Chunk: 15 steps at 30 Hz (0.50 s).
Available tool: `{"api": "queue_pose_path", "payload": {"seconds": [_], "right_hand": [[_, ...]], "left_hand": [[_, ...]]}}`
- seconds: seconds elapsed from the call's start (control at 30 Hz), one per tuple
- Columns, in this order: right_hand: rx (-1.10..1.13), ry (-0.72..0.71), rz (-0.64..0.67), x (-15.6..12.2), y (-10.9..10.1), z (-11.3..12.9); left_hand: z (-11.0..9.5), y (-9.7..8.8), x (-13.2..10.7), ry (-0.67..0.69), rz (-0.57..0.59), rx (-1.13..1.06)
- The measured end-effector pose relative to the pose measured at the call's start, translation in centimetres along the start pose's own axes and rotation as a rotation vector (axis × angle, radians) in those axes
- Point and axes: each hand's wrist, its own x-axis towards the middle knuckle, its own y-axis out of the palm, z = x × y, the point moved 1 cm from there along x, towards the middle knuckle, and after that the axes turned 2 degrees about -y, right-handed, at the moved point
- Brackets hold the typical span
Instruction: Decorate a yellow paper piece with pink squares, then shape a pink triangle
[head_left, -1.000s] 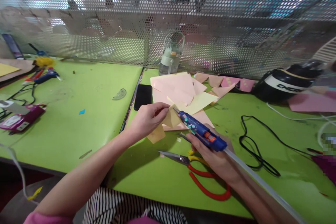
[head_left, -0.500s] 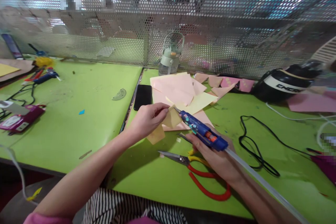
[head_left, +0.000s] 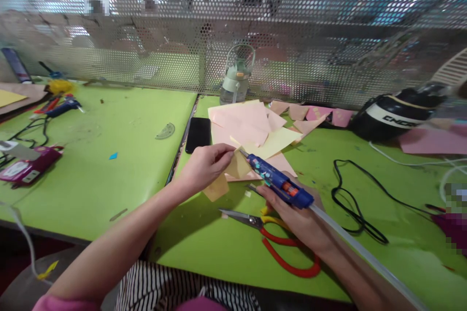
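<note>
My left hand (head_left: 207, 167) pinches a small piece of yellow paper (head_left: 239, 164) by its upper edge, and another yellow flap (head_left: 217, 189) hangs below the fingers. In my right hand (head_left: 288, 209) is a blue hot glue gun (head_left: 279, 180) with a long clear glue stick (head_left: 359, 248) trailing from its back. The gun's nozzle is at the top edge of the yellow paper. Red-handled scissors (head_left: 251, 220) lie on the green table (head_left: 197, 262) below my right hand, blades pointing left. Behind my hands are pink and yellow paper sheets (head_left: 241, 124).
A black phone (head_left: 198, 135) lies left of the papers, with a water bottle (head_left: 235, 82) behind. At the right are a black bottle (head_left: 394, 114) and a looped black cord (head_left: 350, 204). A purple power strip (head_left: 31, 165) sits far left. A perforated metal screen (head_left: 164, 58) borders the back.
The glue gun has shifted slightly left along the paper's top edge. My left hand keeps the yellow paper in nearly the same place.
</note>
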Motion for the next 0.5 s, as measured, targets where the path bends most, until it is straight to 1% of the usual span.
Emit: {"api": "queue_pose_path", "payload": {"seconds": [0.2, 0.37, 0.5], "right_hand": [[0.012, 0.006, 0.004, -0.03, 0.00, 0.40], [0.004, 0.049, -0.002, -0.09, 0.06, 0.43], [-0.013, 0.026, -0.039, -0.14, 0.09, 0.28]], "left_hand": [[0.05, 0.00, 0.07, 0.000, 0.006, 0.005], [-0.01, -0.14, 0.04, -0.008, 0.007, 0.001], [-0.06, -0.15, 0.00, 0.004, 0.010, 0.007]]}}
